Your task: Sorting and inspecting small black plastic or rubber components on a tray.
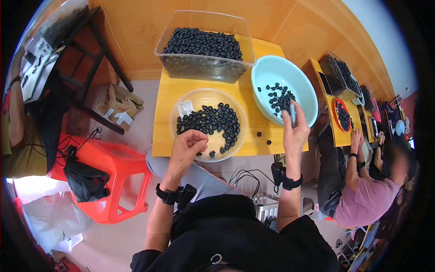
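My left hand [186, 148] is at the near left edge of a round clear plastic dish [177, 105], its thumb and fingertips pinched together. Whatever sits in that pinch, if anything, is too small to make out. Small black ring-shaped parts [213, 119] with holes through them lie spread in the dish. Above the near rim of a pale blue basin [304, 86], my right hand [297, 132] grips a slim grey-blue tool [292, 113] pointing upward; its exact kind is unclear. More black ring-shaped parts [282, 97] are gathered on the basin's floor.
Behind the dish, a clear rectangular bin [199, 68] full of black parts stands on the yellow table [164, 129]. Two loose parts [259, 134] lie by the table's near edge. A red stool [120, 158] is at left; a co-worker in pink [367, 199] sits at right.
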